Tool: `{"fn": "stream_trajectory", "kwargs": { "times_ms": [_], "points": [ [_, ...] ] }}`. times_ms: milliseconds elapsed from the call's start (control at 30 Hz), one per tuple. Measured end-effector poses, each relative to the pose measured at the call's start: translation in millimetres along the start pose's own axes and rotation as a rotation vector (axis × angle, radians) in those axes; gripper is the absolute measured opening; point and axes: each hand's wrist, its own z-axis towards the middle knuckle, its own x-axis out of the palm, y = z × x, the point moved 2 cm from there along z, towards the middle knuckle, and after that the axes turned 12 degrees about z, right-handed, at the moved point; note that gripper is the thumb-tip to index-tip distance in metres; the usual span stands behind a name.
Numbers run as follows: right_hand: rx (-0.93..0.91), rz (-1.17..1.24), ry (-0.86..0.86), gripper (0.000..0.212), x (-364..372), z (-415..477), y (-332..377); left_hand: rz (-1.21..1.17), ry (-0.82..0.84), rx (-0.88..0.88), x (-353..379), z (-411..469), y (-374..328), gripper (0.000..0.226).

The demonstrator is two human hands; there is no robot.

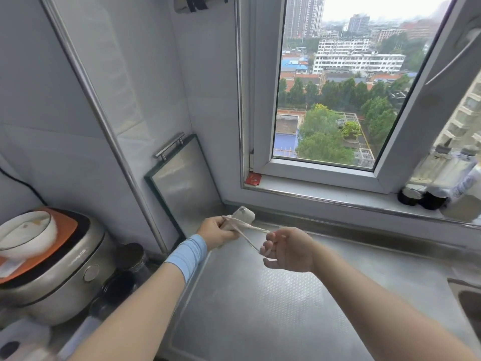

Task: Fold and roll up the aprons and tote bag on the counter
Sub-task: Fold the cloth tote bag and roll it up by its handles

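The person's two bare hands, the left hand (216,231) and the right hand (289,250), share one rolled-up beige cloth bundle (243,217), one thin beige strap (257,228) and one light blue wristband (187,254). Beside the one steel tabletop (260,308) are one silver rice cooker (59,272), one white bowl (26,235), one orange mat (65,227), one dark round jar (132,256) and one steel tray with a bar handle (182,183). The window sill (325,198) carries one small red packet (253,179), and its clear bottles (442,168) are too blurred to count.

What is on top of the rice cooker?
An orange mat with a white bowl on it. The mat hides most of the cooker top beneath.
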Motion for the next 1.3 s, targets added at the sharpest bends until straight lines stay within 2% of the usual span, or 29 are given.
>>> {"fn": "stream_trajectory", "kwargs": {
  "times_ms": [100, 200, 267, 367, 467, 533, 633, 767, 900, 1100, 1167, 1300],
  "points": [
    [0.126, -0.087, -0.184, 0.013, -23.5, 13.7, -7.6, 0.082, 0.146, 0.107, 22.7, -6.7, 5.1, 0.023],
    [0.214, -0.363, -0.358, 0.015, -42.3, 29.8, -7.8, 0.289, 0.253, 0.175, 52.7, -5.4, 23.8, 0.025],
    [0.237, -0.549, -0.441, 0.011, -47.2, 36.6, -4.5, 0.506, 0.256, 0.197, 70.2, -1.8, 40.3, 0.034],
    [0.072, -0.739, -0.556, 0.01, -47.3, 47.1, -1.0, 0.674, 0.212, 0.224, 92.4, 5.4, 60.0, 0.04],
    [-0.146, -0.919, -0.594, 0.015, -49.9, 61.8, -11.3, 0.847, 0.111, 0.283, 111.3, 17.9, 77.7, 0.024],
    [-0.198, -1.072, -0.558, 0.017, -56.9, 70.0, -29.3, 0.969, 0.079, 0.31, 122.6, 23.1, 88.1, 0.019],
    [-0.275, -1.214, -0.569, 0.023, -75.8, 79.1, -55.6, 0.994, 0.059, 0.282, 137.1, 24.9, 104.7, 0.022],
    [-0.373, -1.374, -0.57, 0.044, -100.6, 88.3, -82.7, 1.012, 0.076, 0.255, 156.9, 27.2, 136.6, 0.034],
    [-0.408, -1.476, -0.545, 0.023, -112.8, 91.3, -99.1, 0.95, 0.121, 0.286, 173.5, 18.2, 161.1, 0.069],
    [-0.519, -1.596, -0.529, 0.015, -118.2, 97.1, -113.5, 0.809, 0.034, 0.396, 179.1, -2.1, 175.8, 0.056],
    [-0.548, -1.58, -0.531, 0.013, -116.8, 95.4, -112.8, 0.745, -0.018, 0.386, 180.0, -4.6, 177.8, 0.062],
    [-0.544, -1.481, -0.617, 0.026, -116.5, 92.6, -110.6, 0.624, -0.095, 0.367, 185.4, -10.7, 174.3, 0.063]
  ]
}}
